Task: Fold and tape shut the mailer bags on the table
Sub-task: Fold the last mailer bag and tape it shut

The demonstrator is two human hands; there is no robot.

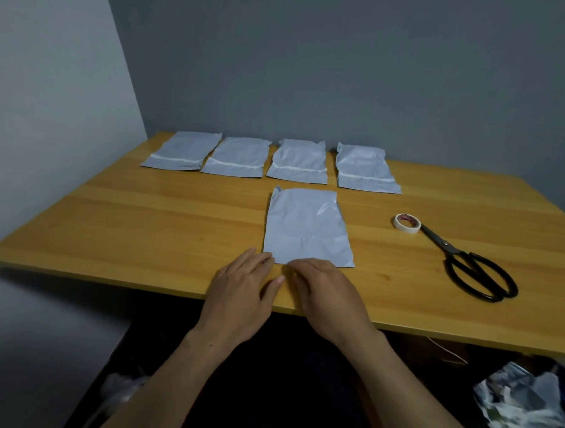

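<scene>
Tape roll point(407, 223) right of near bag point(306, 226)

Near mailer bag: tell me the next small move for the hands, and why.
Probably press the near mailer bag's front edge down with the left hand and send the right hand to the tape roll. This bag shows a crease but no white strip, unlike the four back bags, and the roll lies untouched on the right beside the scissors.

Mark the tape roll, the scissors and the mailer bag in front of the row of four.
tape roll point(404, 227): head view, white outer wall on the near side.
scissors point(446, 243): head view, pivot where the blades cross.
front mailer bag point(306, 225): head view, middle of its upper face.
</scene>
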